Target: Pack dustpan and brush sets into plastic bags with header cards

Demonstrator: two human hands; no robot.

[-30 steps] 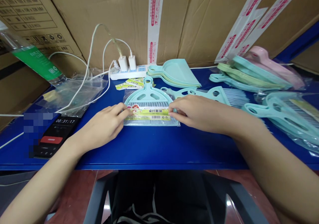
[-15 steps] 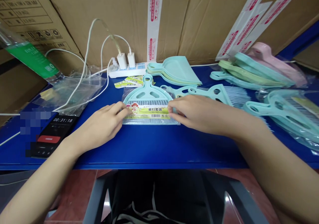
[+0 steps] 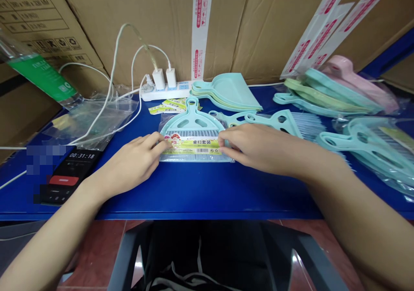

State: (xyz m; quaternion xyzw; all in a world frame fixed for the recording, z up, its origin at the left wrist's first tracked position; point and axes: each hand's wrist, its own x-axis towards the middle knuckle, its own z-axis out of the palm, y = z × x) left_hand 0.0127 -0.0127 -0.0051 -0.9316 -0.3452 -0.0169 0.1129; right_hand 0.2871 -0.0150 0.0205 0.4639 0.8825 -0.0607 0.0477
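Left hand [image 3: 136,161], right hand [image 3: 255,146] holding bagged dustpan set [image 3: 193,136] — phone [image 3: 73,170] left, brushes [image 3: 305,124] right, dustpans [image 3: 233,91] behind

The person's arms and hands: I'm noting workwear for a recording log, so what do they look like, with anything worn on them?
The left hand and right hand are both ungloved, with no ring showing. The left forearm and right forearm are uncovered: no sleeve, watch, bracelet, cable or marking is visible.
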